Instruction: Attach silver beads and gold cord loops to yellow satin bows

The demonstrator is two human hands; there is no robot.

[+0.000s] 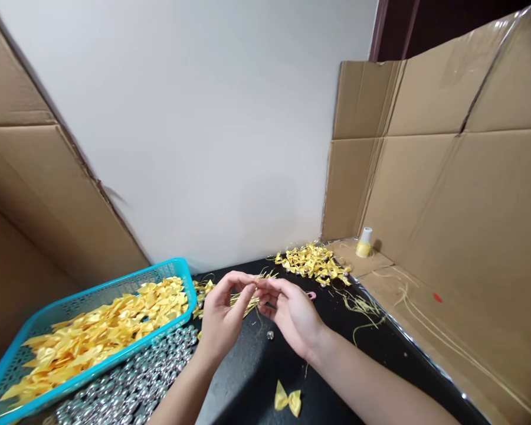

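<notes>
My left hand (223,316) and my right hand (294,319) meet fingertip to fingertip above the black tabletop (252,354). Both are closed in a pinch; whatever lies between the fingertips is too small and covered to make out. Behind and below the fingers lies a bundle of thin gold strands (246,306), partly hidden by my hands. One small silver bead or bell (270,335) rests on the table just under my right hand. Nearer to me, a single yellow ribbon bow (287,399) lies flat beside my right forearm.
At left, a turquoise basket (183,274) holds many yellow bows, with loose silver beads (133,375) beside it. Bows with silver beads (314,262) lie in a heap at the back. Cut threads (363,307), a pink object (311,295), a yellow thread spool (364,243) and cardboard walls (451,195) stand right.
</notes>
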